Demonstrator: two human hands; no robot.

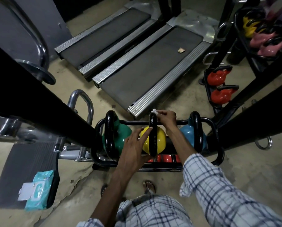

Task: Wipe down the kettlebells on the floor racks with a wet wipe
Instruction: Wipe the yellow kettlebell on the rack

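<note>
A checked shirt (153, 210) fills the bottom of the view, and a foot in a sandal (149, 187) stands on the floor just past it. Both arms reach out to a black floor rack (137, 122) with three kettlebells in a row.

The left hand (135, 143) lies flat with straight fingers on the left side of the yellow kettlebell (160, 138), the middle one. It holds nothing. The right hand (167, 118) pinches a small white wipe (154, 111) between thumb and fingers. The wipe sits against the far top end of the yellow kettlebell's black handle (153, 128).

A green kettlebell (122, 138) sits to the left and a blue kettlebell (187, 135) to the right, both on the same rack.

On the left, a light blue pack of wipes (38, 190) lies on a grey mat (22, 161) with its lid flipped open. Two treadmills (145, 71) stand behind the rack. Two red kettlebells (219, 77) sit on another rack far to the right.
</note>
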